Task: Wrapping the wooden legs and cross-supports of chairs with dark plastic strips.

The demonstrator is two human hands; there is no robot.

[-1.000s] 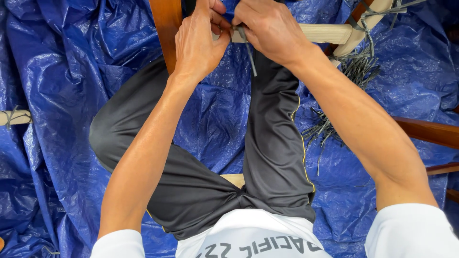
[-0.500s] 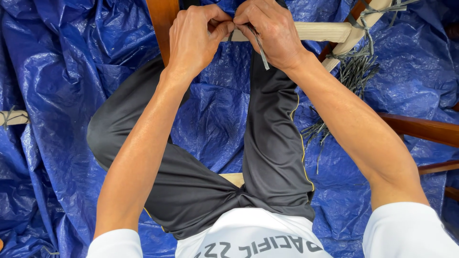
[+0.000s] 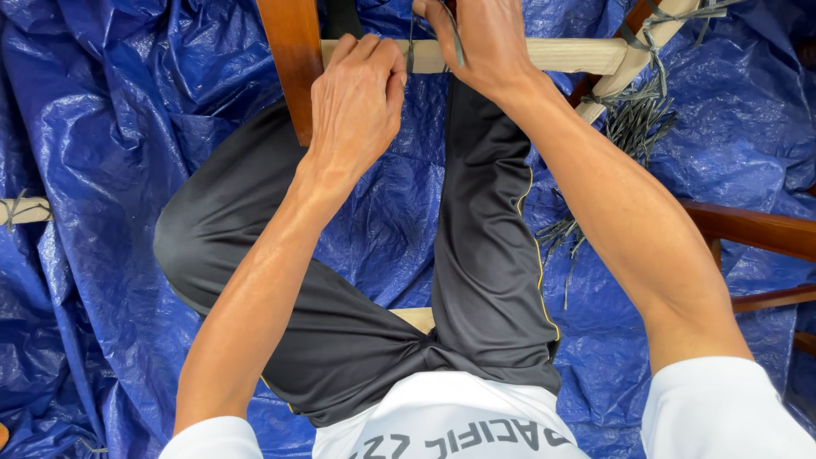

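One head-worn camera looks steeply down from close above. The left hand [image 3: 357,102] and right hand [image 3: 480,38] sit at the top edge, forearms running down to the bottom corners, lap between them.

Under the left hand [image 3: 357,106] runs a pale, unfinished wooden rail [image 3: 552,55]; just left of that hand stands a glossy reddish-brown post [image 3: 293,59]. A thin grey strand [image 3: 455,38] crosses the right hand [image 3: 480,38]. Below both hands — black shorts [image 3: 484,238] with a fine yellow side stripe, on a crinkled, shiny blue tarp [image 3: 102,170]. A grey bundle of strips [image 3: 633,123] lies right of the right hand.
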